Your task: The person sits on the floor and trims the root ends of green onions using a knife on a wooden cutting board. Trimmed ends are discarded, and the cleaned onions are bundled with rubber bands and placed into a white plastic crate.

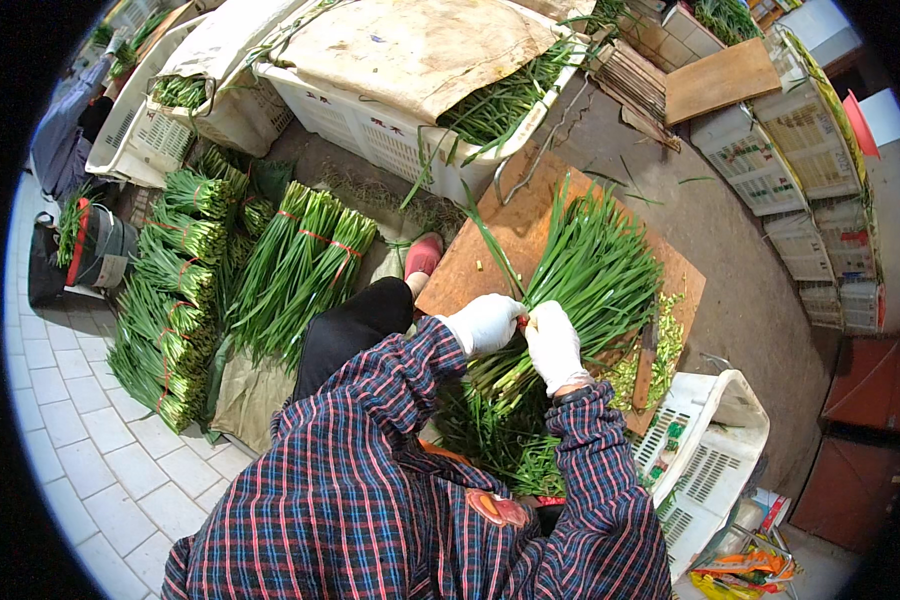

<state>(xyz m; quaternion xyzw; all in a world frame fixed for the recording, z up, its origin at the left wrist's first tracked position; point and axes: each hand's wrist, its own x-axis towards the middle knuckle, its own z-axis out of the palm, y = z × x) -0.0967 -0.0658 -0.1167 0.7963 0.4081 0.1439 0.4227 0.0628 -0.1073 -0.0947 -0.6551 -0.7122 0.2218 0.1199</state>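
A loose sheaf of garlic chives [592,262] lies across a wooden board [457,274], its pale cut ends towards me. My left hand [487,324], in a white glove, pinches a small red tie [523,321] at the near part of the sheaf. Close against it, my right hand [556,346], gloved too, has its fingers at the same tie and rests over the stems. How the tie runs around the stems is hidden by my hands. Right of the sheaf, a knife with a wooden handle [642,382] lies among chopped pale stem ends [671,330].
Tied chive bundles [315,247] lie to the left, beside a stacked row [184,277]. Ahead, a large white crate [390,139] holds chives under a cloth [412,45]. A white crate [709,442] stands at right, with stacked crates [750,161] beyond. A person [67,142] is far left.
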